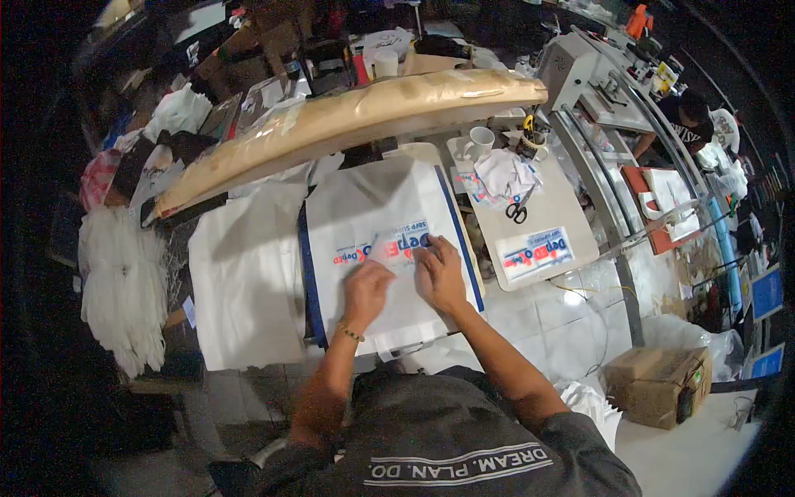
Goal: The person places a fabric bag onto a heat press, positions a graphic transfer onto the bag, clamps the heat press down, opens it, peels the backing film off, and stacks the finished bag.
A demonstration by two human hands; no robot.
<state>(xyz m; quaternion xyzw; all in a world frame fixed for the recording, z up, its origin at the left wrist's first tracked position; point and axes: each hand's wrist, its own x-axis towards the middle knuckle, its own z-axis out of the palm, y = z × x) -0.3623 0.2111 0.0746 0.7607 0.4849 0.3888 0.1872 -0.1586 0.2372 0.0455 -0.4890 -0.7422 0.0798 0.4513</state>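
Observation:
My left hand is closed, its fingertips pinching a translucent printed film that stands partly raised. Close beside it, my right hand lies with fingers extended at the film's right side, over blue lettering. Beneath both hands a white fabric piece is spread on a blue-edged board. Red and blue print shows to the left of the film. My left wrist carries a beaded bracelet.
White fabric lies at left, with a white bundle hanging beyond. A long padded beam crosses behind. The right board holds a printed sheet, scissors and a mug. A person is at far right, a carton below.

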